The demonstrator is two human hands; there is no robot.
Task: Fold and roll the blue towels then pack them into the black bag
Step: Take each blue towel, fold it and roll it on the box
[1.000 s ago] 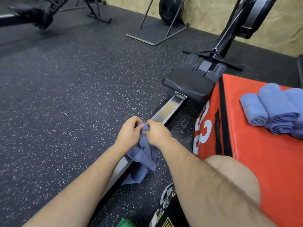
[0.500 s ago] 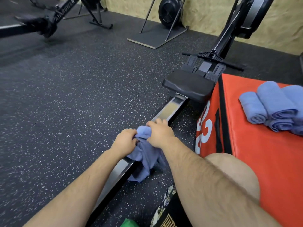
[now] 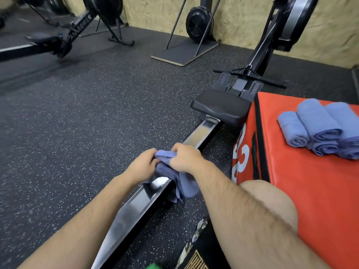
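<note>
A crumpled blue towel (image 3: pixel 180 183) hangs over the steel rail of a rowing machine (image 3: pixel 139 206) in the middle of the head view. My left hand (image 3: pixel 142 165) and my right hand (image 3: pixel 183 157) both grip its bunched top edge, close together. Several rolled blue towels (image 3: pixel 318 129) lie stacked on the red foam box (image 3: pixel 310 191) at the right. No black bag is clearly visible.
The rower's black seat (image 3: pixel 221 105) and footplates (image 3: pixel 240 84) sit ahead on the rail. My bare knee (image 3: pixel 270 202) rests against the red box. Another rower (image 3: pixel 58 41) and a fan machine on a grey board (image 3: pixel 184 51) stand on the speckled floor.
Both hands have stayed on the towel's top while it shifted slightly rightward over the rail. The view tilted up a little.
</note>
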